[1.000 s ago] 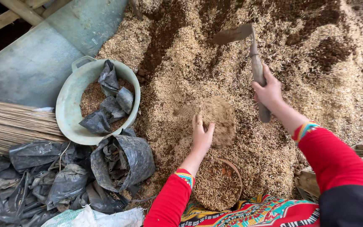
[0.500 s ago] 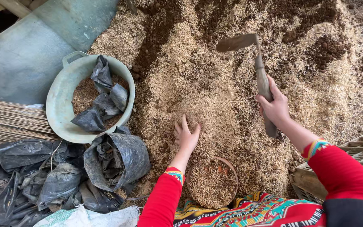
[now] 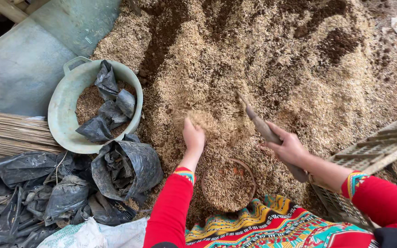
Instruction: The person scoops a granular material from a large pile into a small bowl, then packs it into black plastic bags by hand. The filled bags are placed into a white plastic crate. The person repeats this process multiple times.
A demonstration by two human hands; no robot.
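Near the middle of the frame, the left hand (image 3: 194, 136) lay spread, palm down, pressed into the heap of husks and soil (image 3: 272, 64), touching a loose clump. The right hand (image 3: 289, 148) was closed round the wooden handle of a hoe (image 3: 266, 131), its blade buried in the heap. A small round pot (image 3: 228, 184) full of husks sat just below both hands. At left stood a green basin (image 3: 63, 110) holding black plastic bags (image 3: 109, 108).
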